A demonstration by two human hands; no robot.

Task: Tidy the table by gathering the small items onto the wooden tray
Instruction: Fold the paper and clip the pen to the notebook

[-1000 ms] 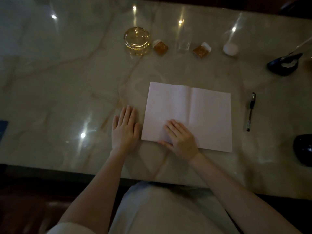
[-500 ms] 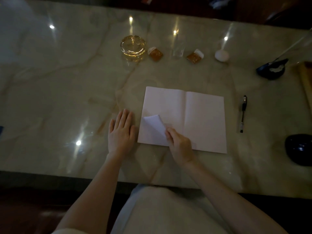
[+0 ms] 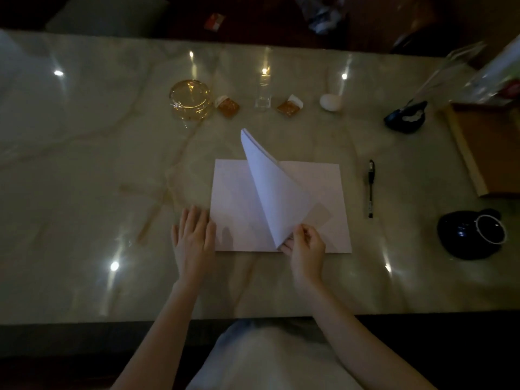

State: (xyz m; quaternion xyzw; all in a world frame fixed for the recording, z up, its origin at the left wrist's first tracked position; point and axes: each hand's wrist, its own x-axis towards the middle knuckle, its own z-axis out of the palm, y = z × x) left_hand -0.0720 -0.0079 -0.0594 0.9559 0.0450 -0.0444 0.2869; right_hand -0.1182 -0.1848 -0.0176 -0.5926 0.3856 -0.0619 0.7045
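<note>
Right hand [image 3: 305,243] now pinches the notebook's [image 3: 281,204] left pages, lifted from flat a second ago; left hand [image 3: 194,237] lies flat on the bench [image 3: 84,164]. Closing it, likely. Tray [image 3: 489,147] at 2 o'clock, pen [image 3: 371,190] at 3, untouched.

I am wearing a pale, light-coloured garment over my lap; my left hand [image 3: 194,237] and right hand [image 3: 305,244] are showing bare, both forearms uncovered, no sleeves reaching them.
</note>
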